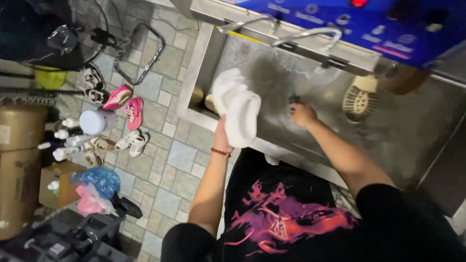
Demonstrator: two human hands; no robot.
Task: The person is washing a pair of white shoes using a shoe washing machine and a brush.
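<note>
Left hand (222, 138): centre of the frame, forearm rising from the lower middle, a red bead bracelet (221, 152) at the wrist. Fingers closed on a white shoe (238, 109), mostly hidden behind it; the shoe is held up at the front rim of the sink (194, 87), toe pointing down, tilted.

Right hand (302, 114): just right of centre, arm bent at the elbow and reaching up-left into the sink basin. Fingers curled around a small dark object (294, 100); what it is cannot be told. Blurred splash or foam lies on the metal between the two hands.

Sink: steel basin, upper centre to right of the frame. A second shoe (360, 99) lies sole-up at its upper right, well apart from both hands. Two curved metal pipes (310, 35) run along the back edge, below a blue panel (369, 24).

Floor, left half of the frame: stone tiles. A pair of pink shoes (125, 103), a pair of white sneakers (132, 141), spray bottles (65, 140), a blue plastic bag (99, 179), a cardboard box (56, 187).

Upper left: a black fan (73, 29).

Person: black shirt with a pink and purple print (286, 218), bottom of the frame.
</note>
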